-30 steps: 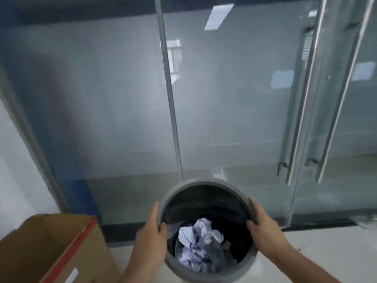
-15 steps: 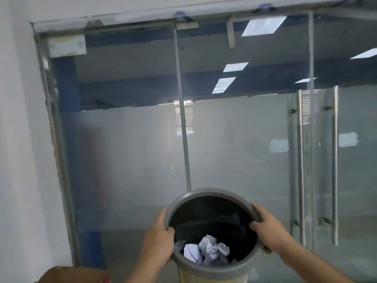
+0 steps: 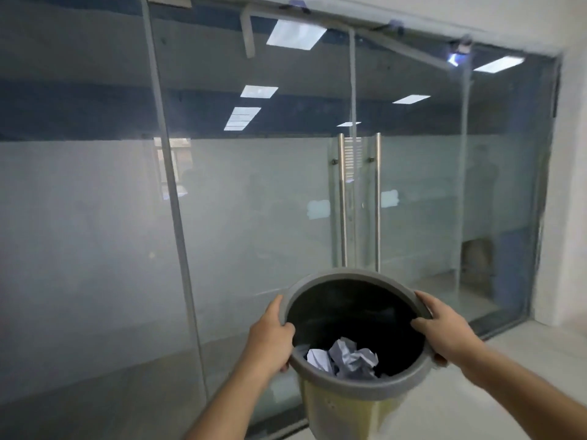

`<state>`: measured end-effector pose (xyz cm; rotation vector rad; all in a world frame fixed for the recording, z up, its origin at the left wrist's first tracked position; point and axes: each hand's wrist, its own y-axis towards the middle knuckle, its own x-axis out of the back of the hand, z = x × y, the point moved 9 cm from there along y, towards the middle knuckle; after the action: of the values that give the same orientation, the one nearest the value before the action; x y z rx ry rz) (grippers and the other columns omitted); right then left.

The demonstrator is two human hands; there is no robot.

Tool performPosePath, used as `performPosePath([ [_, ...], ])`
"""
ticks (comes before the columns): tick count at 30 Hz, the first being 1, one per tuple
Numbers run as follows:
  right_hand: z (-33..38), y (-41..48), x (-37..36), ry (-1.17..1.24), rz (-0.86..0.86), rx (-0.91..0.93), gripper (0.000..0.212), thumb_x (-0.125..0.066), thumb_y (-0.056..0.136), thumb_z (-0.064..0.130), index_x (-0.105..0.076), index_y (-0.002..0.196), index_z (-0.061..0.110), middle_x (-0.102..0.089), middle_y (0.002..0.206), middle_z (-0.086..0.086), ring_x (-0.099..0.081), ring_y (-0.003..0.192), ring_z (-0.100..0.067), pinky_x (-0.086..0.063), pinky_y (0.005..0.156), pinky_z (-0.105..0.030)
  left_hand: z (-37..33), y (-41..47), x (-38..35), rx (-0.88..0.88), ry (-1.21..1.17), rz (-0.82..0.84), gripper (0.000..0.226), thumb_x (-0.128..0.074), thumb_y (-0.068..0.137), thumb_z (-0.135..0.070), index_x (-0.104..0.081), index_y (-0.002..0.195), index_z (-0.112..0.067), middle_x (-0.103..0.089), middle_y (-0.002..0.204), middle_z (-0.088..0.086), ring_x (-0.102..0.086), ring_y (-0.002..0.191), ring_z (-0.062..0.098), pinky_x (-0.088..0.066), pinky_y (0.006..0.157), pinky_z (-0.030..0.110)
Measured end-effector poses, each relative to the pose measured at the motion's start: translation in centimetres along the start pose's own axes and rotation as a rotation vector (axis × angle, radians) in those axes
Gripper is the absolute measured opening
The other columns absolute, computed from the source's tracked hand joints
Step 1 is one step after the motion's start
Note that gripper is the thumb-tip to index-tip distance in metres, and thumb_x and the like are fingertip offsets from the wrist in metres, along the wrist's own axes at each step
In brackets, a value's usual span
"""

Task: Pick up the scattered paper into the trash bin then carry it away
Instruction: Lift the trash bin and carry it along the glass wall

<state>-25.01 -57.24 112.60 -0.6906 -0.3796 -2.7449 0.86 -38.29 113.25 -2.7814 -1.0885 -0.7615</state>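
I hold a round trash bin (image 3: 346, 408) in front of me, off the floor; it has a grey rim, a black liner and a pale yellow-green body. Crumpled white paper (image 3: 346, 358) lies at its bottom. My left hand (image 3: 270, 339) grips the rim on the left side, thumb inside. On the right side of the rim my right hand (image 3: 443, 328) does the same. The bin tilts slightly toward me.
A frosted glass wall (image 3: 95, 249) fills the view ahead. Its double glass door (image 3: 359, 201) with two vertical steel pull handles stands shut just beyond the bin. A white wall (image 3: 571, 185) closes the right side. Pale floor (image 3: 444, 408) runs below.
The view has risen and swung to the right; the cardboard box at lower left has left the frame. The bin stays in both hands and sits higher against the glass door.
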Motion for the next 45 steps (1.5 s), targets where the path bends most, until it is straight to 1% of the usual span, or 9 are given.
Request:
performPosePath([
  [3, -3.9, -0.6, 5.9, -0.016, -0.087, -0.05, 0.057, -0.053, 0.078, 0.004, -0.053, 0.125, 0.036, -0.067, 0.076, -0.015, -0.051, 0.031, -0.019, -0.039, 0.033, -0.024, -2.0, 0.5, -6.7, -0.04, -0.018, 0.121, 0.064, -0.04, 0.086, -0.016, -0.03, 0.142, -0.045, -0.066, 0.101, 0.009, -0.061, 0.051, 0.023, -0.051, 0.041, 0.027],
  [8, -8.0, -1.4, 12.1, 0.01, -0.133, -0.1, 0.052, -0.049, 0.082, -0.002, -0.053, 0.121, 0.032, -0.061, 0.063, -0.014, -0.044, 0.027, -0.013, -0.035, 0.032, -0.024, -5.2, 0.9, -14.9, -0.088, -0.022, 0.233, 0.064, -0.042, 0.089, -0.017, -0.028, 0.144, -0.045, -0.064, 0.097, 0.005, -0.06, 0.052, 0.019, -0.05, 0.039, 0.024],
  [12, -9.8, -0.8, 16.2, 0.022, -0.166, -0.106, 0.048, -0.048, 0.082, -0.004, -0.054, 0.115, 0.032, -0.06, 0.064, -0.014, -0.043, 0.027, -0.012, -0.033, 0.031, -0.023, -8.1, 1.3, -19.5, -0.128, 0.006, 0.28, 0.061, -0.044, 0.091, -0.019, -0.028, 0.144, -0.044, -0.064, 0.092, 0.004, -0.062, 0.052, 0.018, -0.048, 0.039, 0.021],
  [17, -12.1, 1.8, 19.8, 0.035, -0.128, -0.12, 0.048, -0.049, 0.083, -0.001, -0.051, 0.117, 0.032, -0.061, 0.065, -0.016, -0.046, 0.028, -0.014, -0.036, 0.032, -0.024, -11.3, 2.4, -23.3, -0.155, 0.032, 0.265, 0.056, -0.046, 0.092, -0.021, -0.032, 0.142, -0.042, -0.065, 0.086, 0.004, -0.062, 0.051, 0.017, -0.049, 0.039, 0.022],
  [25, -15.8, 7.0, 21.4, 0.048, -0.102, -0.122, 0.045, -0.051, 0.084, 0.004, -0.046, 0.116, 0.035, -0.063, 0.07, -0.013, -0.048, 0.031, -0.012, -0.039, 0.035, -0.025, -13.3, 5.9, -28.3, -0.157, 0.061, 0.241, 0.051, -0.047, 0.095, -0.022, -0.035, 0.14, -0.041, -0.064, 0.089, 0.004, -0.067, 0.06, 0.019, -0.047, 0.04, 0.019],
  [29, -18.1, 11.0, 21.3, 0.044, -0.106, -0.149, 0.046, -0.05, 0.082, 0.003, -0.046, 0.114, 0.036, -0.063, 0.07, -0.013, -0.051, 0.035, -0.015, -0.04, 0.035, -0.024, -13.1, 9.5, -31.3, -0.143, 0.08, 0.249, 0.052, -0.045, 0.095, -0.021, -0.034, 0.141, -0.042, -0.063, 0.095, 0.0, -0.069, 0.065, 0.02, -0.05, 0.042, 0.02],
  [34, -20.8, 17.1, 19.8, 0.025, -0.09, -0.191, 0.045, -0.049, 0.082, 0.003, -0.046, 0.113, 0.035, -0.063, 0.073, -0.015, -0.051, 0.043, -0.021, -0.039, 0.035, -0.025, -12.6, 15.8, -34.7, -0.152, 0.079, 0.247, 0.052, -0.047, 0.095, -0.02, -0.034, 0.143, -0.038, -0.062, 0.092, 0.0, -0.067, 0.062, 0.019, -0.047, 0.04, 0.018],
  [39, -21.3, 24.3, 18.9, -0.002, -0.097, -0.216, 0.045, -0.049, 0.083, 0.005, -0.045, 0.117, 0.034, -0.065, 0.079, -0.017, -0.053, 0.05, -0.024, -0.04, 0.036, -0.026, -13.0, 24.0, -37.6, -0.178, 0.069, 0.267, 0.056, -0.046, 0.096, -0.02, -0.03, 0.146, -0.038, -0.064, 0.099, 0.004, -0.066, 0.059, 0.021, -0.05, 0.041, 0.023],
  [45, -23.8, 31.6, 19.2, -0.036, -0.125, -0.234, 0.047, -0.05, 0.081, 0.007, -0.045, 0.12, 0.032, -0.066, 0.084, -0.015, -0.054, 0.05, -0.022, -0.041, 0.038, -0.027, -12.9, 31.9, -43.1, -0.197, 0.045, 0.303, 0.055, -0.046, 0.096, -0.021, -0.03, 0.145, -0.041, -0.064, 0.083, 0.003, -0.061, 0.05, 0.016, -0.045, 0.036, 0.018],
])
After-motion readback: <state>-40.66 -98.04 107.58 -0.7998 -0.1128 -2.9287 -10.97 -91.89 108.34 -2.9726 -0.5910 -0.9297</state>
